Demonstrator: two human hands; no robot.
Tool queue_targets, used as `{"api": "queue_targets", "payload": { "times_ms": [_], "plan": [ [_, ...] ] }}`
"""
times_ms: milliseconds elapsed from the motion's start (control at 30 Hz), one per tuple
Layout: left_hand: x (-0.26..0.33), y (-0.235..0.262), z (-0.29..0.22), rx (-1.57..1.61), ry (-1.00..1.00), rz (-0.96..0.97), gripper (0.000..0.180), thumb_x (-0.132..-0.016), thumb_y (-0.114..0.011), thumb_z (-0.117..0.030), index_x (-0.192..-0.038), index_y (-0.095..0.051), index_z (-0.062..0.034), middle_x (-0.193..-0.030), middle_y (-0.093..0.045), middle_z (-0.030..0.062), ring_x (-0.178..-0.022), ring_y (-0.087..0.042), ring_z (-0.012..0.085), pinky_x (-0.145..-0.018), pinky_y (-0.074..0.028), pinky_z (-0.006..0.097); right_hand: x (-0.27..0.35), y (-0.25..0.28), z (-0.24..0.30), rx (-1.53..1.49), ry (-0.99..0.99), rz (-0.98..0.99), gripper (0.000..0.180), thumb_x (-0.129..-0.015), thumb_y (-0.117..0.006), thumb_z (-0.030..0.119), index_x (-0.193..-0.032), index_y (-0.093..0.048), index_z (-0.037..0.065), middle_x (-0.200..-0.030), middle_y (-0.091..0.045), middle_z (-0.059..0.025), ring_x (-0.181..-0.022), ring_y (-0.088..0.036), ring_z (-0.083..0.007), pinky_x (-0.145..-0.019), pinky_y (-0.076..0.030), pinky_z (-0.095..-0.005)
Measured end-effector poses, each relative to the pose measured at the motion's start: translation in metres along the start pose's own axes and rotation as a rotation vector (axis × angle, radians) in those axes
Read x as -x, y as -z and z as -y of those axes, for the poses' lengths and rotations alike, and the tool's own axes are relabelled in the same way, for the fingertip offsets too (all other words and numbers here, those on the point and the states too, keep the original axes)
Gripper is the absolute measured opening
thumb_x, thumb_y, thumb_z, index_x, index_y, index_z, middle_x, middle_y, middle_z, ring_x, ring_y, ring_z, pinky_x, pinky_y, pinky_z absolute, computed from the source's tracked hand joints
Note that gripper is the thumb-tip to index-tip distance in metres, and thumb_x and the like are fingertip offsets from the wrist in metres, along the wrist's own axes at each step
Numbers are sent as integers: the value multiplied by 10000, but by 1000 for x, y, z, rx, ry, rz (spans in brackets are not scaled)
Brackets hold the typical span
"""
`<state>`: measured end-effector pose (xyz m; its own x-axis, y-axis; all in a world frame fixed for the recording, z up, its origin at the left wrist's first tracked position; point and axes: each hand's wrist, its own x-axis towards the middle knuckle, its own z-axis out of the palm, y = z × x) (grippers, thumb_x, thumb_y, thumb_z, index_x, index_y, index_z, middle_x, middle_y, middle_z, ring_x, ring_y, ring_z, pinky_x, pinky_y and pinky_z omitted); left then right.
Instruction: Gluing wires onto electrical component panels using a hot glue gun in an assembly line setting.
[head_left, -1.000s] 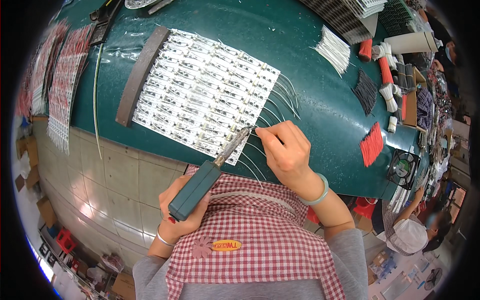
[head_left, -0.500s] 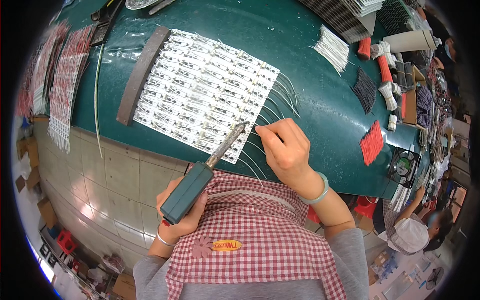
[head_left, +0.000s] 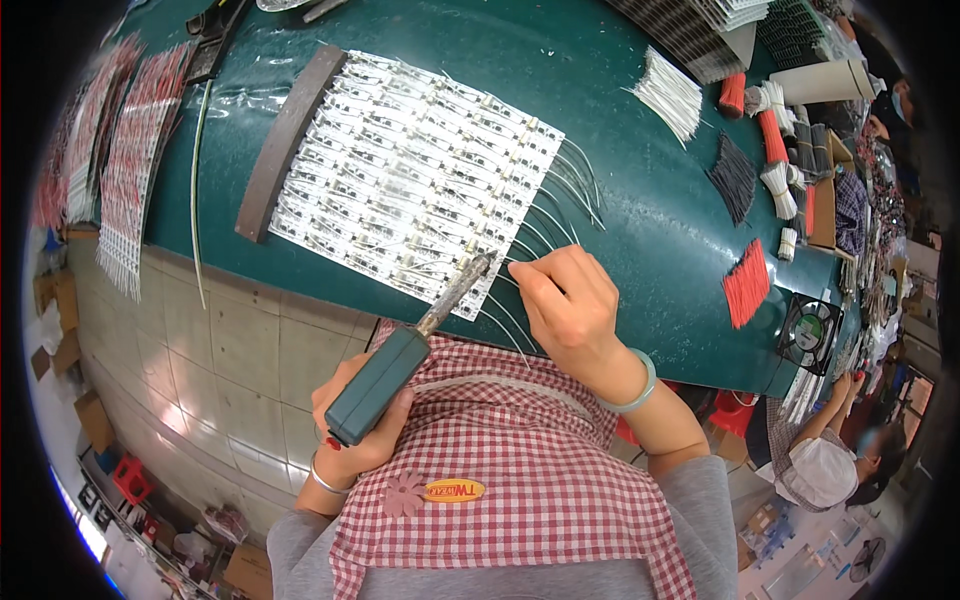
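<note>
My left hand (head_left: 362, 418) grips the dark green handle of a soldering iron (head_left: 385, 380). The iron's metal tip rests at the near right corner of a white panel of small circuit boards (head_left: 400, 170) on the green table (head_left: 620, 220). My right hand (head_left: 572, 305) is just right of the tip, with thumb and forefinger pinching a thin white wire (head_left: 515, 262). Several white wires fan out from the panel's right edge. A pale green bangle sits on my right wrist.
A dark bar (head_left: 283, 140) lies along the panel's left edge. Bundles of white wires (head_left: 670, 92), black wires (head_left: 735, 178) and red wires (head_left: 745, 285) lie to the right, near a small fan (head_left: 810, 332). More panels (head_left: 120, 160) hang at the far left. Another person (head_left: 830, 465) sits at lower right.
Almost nothing: the iron's handle shifts slightly in my left hand while its tip stays at the panel's corner, and my right hand keeps pinching the wire.
</note>
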<state>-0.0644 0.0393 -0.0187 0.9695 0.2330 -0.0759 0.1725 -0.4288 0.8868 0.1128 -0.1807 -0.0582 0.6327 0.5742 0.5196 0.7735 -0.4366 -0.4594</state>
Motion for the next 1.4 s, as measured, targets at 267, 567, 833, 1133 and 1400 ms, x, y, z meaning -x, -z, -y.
{"api": "queue_targets", "payload": {
  "times_ms": [267,567,833,1133,1400],
  "plan": [
    [-9,3,-13,-60,-53,58,288,-752,-778,40,-1029,-707,73,-987,-721,178,-825,-739,279,-740,-579,314,1,0,-1,-1,1,7,250,-713,-702,-41,-954,-686,24,-786,-581,-51,-682,-558,-212,-579,-418,-334],
    [-6,3,-9,-73,-85,21,254,-748,-789,17,-991,-726,50,-938,-710,171,-760,-725,280,-682,-572,322,1,-1,0,10,4,4,240,-712,-704,-44,-943,-690,21,-784,-577,-51,-683,-557,-213,-581,-419,-337],
    [19,2,10,-23,26,-18,294,-749,-807,-22,-1026,-738,47,-969,-719,183,-745,-725,280,-658,-568,324,0,-1,1,8,6,-31,259,-698,-720,-55,-944,-688,20,-804,-593,-54,-702,-576,-222,-595,-434,-333],
    [22,6,8,-82,-31,-2,287,-755,-802,-12,-1026,-736,56,-979,-723,180,-760,-731,273,-670,-571,317,7,0,17,-23,-18,-24,248,-706,-747,-38,-940,-685,17,-814,-601,-61,-714,-583,-228,-593,-447,-337],
    [13,7,-5,-55,-45,30,274,-757,-791,11,-1016,-722,69,-964,-718,172,-775,-730,275,-695,-570,315,10,-4,16,-4,-29,-32,245,-704,-737,-48,-935,-686,16,-817,-594,-65,-719,-581,-229,-593,-447,-336]
  ]
}}
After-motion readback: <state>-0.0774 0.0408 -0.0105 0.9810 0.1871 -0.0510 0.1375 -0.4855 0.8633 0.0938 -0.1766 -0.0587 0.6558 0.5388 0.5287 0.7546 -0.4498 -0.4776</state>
